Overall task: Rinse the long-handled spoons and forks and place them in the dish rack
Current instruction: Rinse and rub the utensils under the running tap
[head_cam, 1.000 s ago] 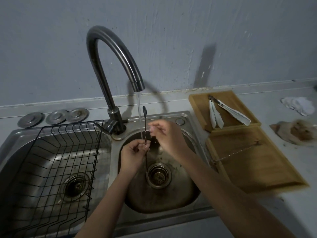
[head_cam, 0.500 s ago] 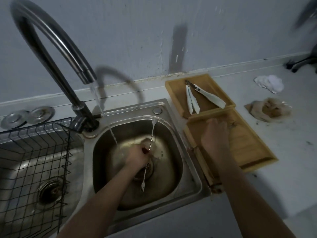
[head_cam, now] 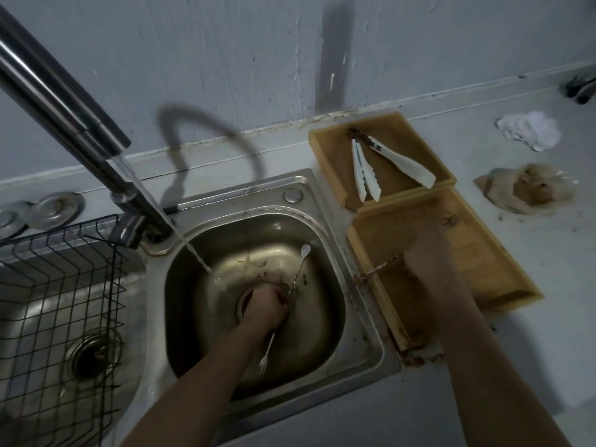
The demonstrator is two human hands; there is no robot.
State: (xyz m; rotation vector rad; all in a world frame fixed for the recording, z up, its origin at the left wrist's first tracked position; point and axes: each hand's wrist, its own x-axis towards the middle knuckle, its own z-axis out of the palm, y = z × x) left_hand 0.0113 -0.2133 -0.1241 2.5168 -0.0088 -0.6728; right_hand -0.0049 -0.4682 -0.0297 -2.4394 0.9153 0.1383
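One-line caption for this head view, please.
Left hand holds long utensils in sink; right hand reaches onto wooden tray.

Slim metal spoon (head_cam: 304, 252) and fork (head_cam: 263, 366), upright in right basin, rack (head_cam: 58, 285) left

Head view — looking down; close sink (head_cam: 354, 359)

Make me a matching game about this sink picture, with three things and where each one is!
Things:
1. white plastic tongs
2. black wire dish rack
3. thin long-handled metal spoon and fork

Places:
A. in the left sink basin
B. held by the left hand over the right basin's drain
C. in the far wooden tray on the counter

Pairs: 1-C, 2-A, 3-B
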